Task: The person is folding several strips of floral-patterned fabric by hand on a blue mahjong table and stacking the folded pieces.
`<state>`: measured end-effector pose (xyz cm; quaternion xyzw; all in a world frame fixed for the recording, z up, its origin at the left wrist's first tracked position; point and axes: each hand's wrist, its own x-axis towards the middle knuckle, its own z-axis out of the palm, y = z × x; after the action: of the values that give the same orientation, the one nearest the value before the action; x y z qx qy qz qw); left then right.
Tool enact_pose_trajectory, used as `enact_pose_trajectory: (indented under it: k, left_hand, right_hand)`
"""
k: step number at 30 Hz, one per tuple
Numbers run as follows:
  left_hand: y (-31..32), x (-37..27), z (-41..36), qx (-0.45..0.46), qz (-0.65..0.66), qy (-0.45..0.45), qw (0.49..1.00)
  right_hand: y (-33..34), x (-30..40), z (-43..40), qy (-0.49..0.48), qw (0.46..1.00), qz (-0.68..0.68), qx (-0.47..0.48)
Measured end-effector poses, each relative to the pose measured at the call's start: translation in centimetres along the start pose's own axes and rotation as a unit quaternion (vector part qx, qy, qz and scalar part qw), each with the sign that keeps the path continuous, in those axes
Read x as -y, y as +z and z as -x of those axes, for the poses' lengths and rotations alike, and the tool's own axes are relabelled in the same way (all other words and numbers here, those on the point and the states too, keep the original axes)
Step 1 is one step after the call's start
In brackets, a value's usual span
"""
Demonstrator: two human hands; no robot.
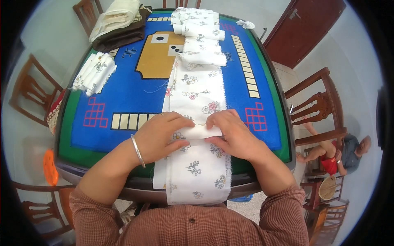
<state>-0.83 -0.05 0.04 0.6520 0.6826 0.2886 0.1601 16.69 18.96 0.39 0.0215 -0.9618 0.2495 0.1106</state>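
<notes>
A long strip of white floral cloth [197, 167] with frayed edges runs down the table, and its near end hangs over the front edge. Across it, before me, lies a raised plain white fold [200, 131]. My left hand [167, 135] pinches this fold's left end between thumb and fingers. At the right end my right hand [230, 133] grips it the same way. Farther off, the strip is gathered in loose folds [201, 33]. A flat white piece [160, 172] shows under the strip's left side.
The mahjong table [123, 92] bears a bundle of floral cloth [96, 72], folded brown cloth [123, 38] with cream cloth [118, 15], and a crumpled white scrap [245, 24]. Wooden chairs [320, 101] surround it. At the right sits a person [351, 153].
</notes>
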Motion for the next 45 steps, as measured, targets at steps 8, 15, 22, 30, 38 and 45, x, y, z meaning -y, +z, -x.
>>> enact_pose_trajectory:
  k: [8,15,22,30,38,45]
  left_hand:
    - [-0.1,-0.1,0.1,-0.011,0.006,0.014,1.0]
    - [-1.9,0.5,0.7,0.0,0.004,0.031,1.0]
    - [-3.7,-0.9,0.6,0.097,0.138,-0.141,0.975]
    - [-2.4,-1.1,-0.2,0.088,0.118,-0.158,0.976]
    - [-0.2,0.2,0.3,-0.027,-0.084,0.017,0.996]
    - [1.0,2.2,-0.5,-0.071,-0.068,-0.032,0.995]
  right_hand:
    - [-1.5,-1.3,0.1,0.044,0.932,-0.193,-0.302]
    - [-1.2,0.9,-0.1,0.021,0.998,0.014,0.049]
    - [-1.7,1.7,0.0,0.109,0.989,-0.06,0.081]
    - [-1.3,2.0,-0.3,0.12,0.986,-0.086,0.081]
    - [-0.7,0.2,0.2,0.065,0.997,-0.021,0.026]
    - [0.1,0.7,-0.6,-0.006,0.991,0.081,-0.102]
